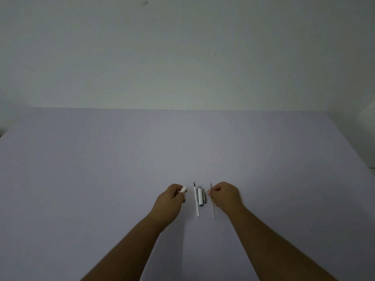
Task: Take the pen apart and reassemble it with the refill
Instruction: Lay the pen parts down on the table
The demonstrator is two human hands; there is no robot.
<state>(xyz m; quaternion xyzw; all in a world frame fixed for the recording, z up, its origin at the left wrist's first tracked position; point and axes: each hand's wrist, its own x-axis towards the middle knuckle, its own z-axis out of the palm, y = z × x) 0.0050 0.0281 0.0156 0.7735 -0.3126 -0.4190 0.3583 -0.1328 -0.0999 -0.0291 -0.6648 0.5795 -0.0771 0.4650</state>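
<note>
Head view: pen dismantled; white refill beside cap.

Low in the frame's centre, on the table, the refill lies left of the pen cap — both between the left hand and right hand.
</note>
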